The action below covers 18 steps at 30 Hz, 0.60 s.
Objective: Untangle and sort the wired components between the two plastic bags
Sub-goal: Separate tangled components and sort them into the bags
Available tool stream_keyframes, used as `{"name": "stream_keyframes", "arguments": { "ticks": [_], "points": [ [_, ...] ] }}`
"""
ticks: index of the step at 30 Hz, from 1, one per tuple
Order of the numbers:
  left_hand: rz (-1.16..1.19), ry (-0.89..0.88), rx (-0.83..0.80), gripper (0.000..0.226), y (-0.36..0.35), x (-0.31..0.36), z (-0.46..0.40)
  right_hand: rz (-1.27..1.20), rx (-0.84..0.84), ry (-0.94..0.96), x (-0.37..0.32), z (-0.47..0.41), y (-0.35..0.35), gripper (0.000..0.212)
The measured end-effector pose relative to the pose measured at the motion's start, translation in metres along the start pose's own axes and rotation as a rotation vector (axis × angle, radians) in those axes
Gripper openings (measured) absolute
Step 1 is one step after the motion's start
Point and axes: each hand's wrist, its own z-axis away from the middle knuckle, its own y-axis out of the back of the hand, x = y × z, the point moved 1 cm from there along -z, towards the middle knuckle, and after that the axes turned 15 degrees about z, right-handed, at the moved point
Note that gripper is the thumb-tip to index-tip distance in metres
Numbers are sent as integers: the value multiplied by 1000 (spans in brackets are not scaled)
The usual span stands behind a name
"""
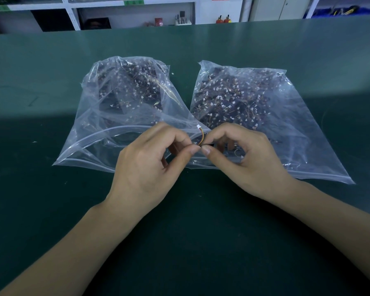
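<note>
Light is uneven: a brighter band crosses the middle of the green table (pixel 41 86), while the near part lies in dim shadow. Soft glare glints on the creased plastic bags (pixel 120 107). The hands (pixel 150 165) are sharp and evenly lit. Wide-angle distortion bows the table's far edge, and the background shelves (pixel 132 11) look soft and slightly overexposed.

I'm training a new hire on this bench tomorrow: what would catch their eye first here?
Two bulging clear plastic bags sit side by side on the green bench, the left bag and the right bag, both packed with dark wired components with white connectors. In front of them, the left hand and right hand meet fingertip to fingertip, pinching a single component whose orange wires curl up to a white plug.
</note>
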Motion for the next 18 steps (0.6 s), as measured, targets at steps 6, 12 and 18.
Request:
{"name": "stream_keyframes", "arguments": {
  "ticks": [6, 12, 18],
  "points": [
    [-23, -2, -5, 13, 0, -1, 0, 33, 5, 18, 0, -1, 2, 2],
    [-22, 40, 105, 10, 4, -4, -2, 213, -88, 27, 1, -1, 0, 31],
    [23, -35, -13, 9, 1, -2, -1, 389, -133, 87, 1, -5, 2, 34]
  ]
}}
